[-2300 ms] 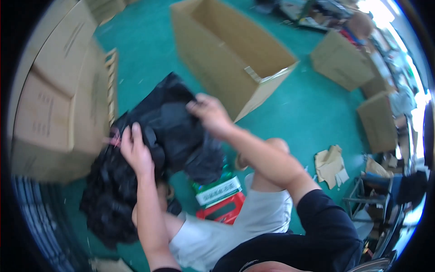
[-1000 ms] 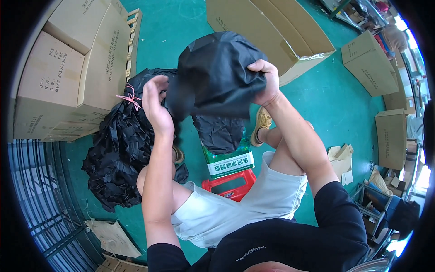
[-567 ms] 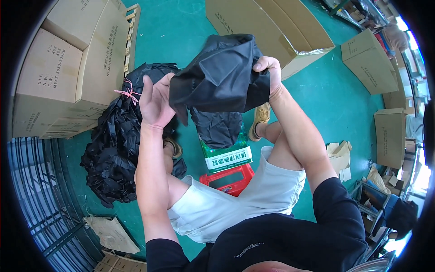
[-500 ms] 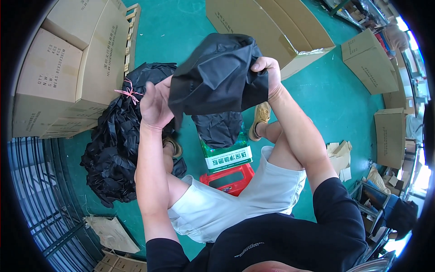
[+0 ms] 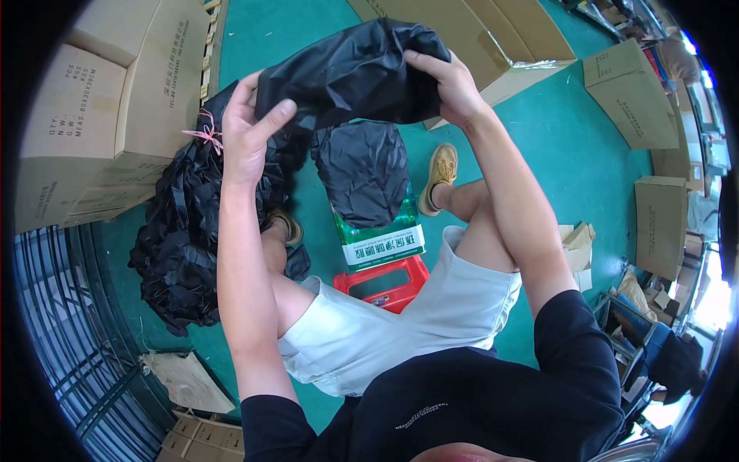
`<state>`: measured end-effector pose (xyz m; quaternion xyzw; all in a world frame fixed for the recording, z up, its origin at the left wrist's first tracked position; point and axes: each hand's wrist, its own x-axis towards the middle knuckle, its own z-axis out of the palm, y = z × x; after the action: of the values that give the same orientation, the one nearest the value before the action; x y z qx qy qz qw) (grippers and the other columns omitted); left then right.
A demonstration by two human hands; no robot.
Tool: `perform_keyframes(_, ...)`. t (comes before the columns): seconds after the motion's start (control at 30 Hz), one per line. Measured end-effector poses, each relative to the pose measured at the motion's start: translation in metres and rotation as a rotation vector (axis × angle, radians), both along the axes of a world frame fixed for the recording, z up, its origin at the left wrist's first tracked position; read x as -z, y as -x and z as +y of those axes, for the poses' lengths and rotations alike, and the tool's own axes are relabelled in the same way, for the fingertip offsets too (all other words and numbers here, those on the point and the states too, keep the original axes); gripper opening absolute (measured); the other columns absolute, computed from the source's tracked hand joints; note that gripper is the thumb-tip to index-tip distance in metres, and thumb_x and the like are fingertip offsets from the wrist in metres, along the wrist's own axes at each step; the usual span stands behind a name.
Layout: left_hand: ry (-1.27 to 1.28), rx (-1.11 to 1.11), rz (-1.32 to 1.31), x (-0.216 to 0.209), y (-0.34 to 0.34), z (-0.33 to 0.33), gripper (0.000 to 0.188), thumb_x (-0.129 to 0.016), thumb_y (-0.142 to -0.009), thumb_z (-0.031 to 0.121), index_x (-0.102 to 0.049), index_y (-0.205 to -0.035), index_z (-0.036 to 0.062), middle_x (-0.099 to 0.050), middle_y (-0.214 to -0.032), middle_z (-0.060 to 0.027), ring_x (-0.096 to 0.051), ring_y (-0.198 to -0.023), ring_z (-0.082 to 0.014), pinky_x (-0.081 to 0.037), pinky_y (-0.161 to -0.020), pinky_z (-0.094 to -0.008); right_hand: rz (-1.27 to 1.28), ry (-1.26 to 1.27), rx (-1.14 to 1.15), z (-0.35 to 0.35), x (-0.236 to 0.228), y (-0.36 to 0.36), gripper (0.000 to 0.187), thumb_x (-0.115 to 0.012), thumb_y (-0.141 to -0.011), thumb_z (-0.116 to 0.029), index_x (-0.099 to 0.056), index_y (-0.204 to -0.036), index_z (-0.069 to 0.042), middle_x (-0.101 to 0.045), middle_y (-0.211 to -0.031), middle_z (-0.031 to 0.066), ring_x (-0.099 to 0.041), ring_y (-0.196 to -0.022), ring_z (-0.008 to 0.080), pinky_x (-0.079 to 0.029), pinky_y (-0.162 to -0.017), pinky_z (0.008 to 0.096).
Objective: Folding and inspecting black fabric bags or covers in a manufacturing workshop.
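- Slip risk: the black cloth (image 5: 346, 73) could slide off the left hand (image 5: 246, 135), since the thumb appears extended rather than pressed down. The cause would be a loose hold at that edge.
- Crease risk: the cloth hangs bunched and wrinkled between the hands; uneven pulling could set folds or twist it.
- Drop risk: if released, it could fall onto the folded black cloth (image 5: 362, 173) lying on the green tin (image 5: 377, 240), and the two could be confused.
- Snag risk: the pink string (image 5: 206, 135) on the black heap (image 5: 181, 246) is near the left wrist; a low sweep could catch it.
- Position: the cloth spans the gap between the two hands, raised beyond the tin and near the open box (image 5: 481, 38).
- Right hand (image 5: 456, 88): clamped on the cloth's right end, thumb on top, other fingers mostly hidden.
- Left hand: at the cloth's left edge, thumb in front, fingers partly behind. Whether it pinches firmly cannot be told.
- Spacing: the hands are well apart, joined only by the cloth.
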<state>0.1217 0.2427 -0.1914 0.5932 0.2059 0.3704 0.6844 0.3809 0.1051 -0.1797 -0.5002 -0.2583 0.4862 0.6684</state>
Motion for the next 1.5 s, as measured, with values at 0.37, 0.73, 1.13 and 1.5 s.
perform_keyframes(0.37, -0.248, -0.231, 0.139, 0.01, -0.007, 0.001, 0.034, -0.082, -0.074, -0.005, -0.062, -0.102, 0.0007, -0.069, -0.092, -0.0013, -0.063, -0.083, -0.0083, -0.051, -0.078, -0.0235, -0.552, -0.041, 0.014, 0.0, 0.008, -0.002, 0.054, -0.088, -0.073, -0.022, -0.066, -0.116, 0.001, -0.072, -0.104, 0.0069, -0.066, -0.096, 0.0172, -0.051, -0.092, 0.033)
perform_keyframes(0.73, 0.148, -0.955, -0.142, 0.008, 0.057, 0.059, 0.024, -0.062, -0.078, -0.015, -0.062, -0.1, -0.0061, -0.067, -0.1, -0.0152, -0.066, -0.088, -0.0255, -0.057, -0.083, -0.0381, -1.008, 0.402, -0.285, 0.03, 0.095, -0.013, 0.061, -0.076, -0.085, -0.043, -0.061, -0.124, 0.001, -0.066, -0.115, 0.0182, -0.063, -0.112, 0.0263, -0.049, -0.099, 0.0374)
perform_keyframes(1.13, 0.413, -0.868, -0.112, 0.022, 0.088, 0.083, 0.021, -0.063, -0.085, -0.007, -0.065, -0.105, -0.004, -0.068, -0.108, -0.0168, -0.067, -0.101, -0.0336, -0.053, -0.096, -0.0462, -0.518, 1.156, 0.127, -0.033, 0.304, 0.021, 0.063, -0.088, -0.07, -0.041, -0.069, -0.109, 0.004, -0.069, -0.115, 0.0241, -0.067, -0.108, 0.0366, -0.053, -0.091, 0.0424)
perform_keyframes(1.5, 0.538, -0.704, -0.155, 0.024, 0.082, 0.084, 0.023, -0.064, -0.084, -0.011, -0.066, -0.105, -0.003, -0.068, -0.11, -0.0145, -0.067, -0.101, -0.0298, -0.054, -0.094, -0.0422, -0.628, 0.394, 0.349, 0.047, 0.251, 0.018, 0.021, -0.064, -0.079, -0.001, -0.06, -0.099, 0.003, -0.064, -0.087, 0.0117, -0.062, -0.083, 0.0205, -0.05, -0.074, 0.0364)
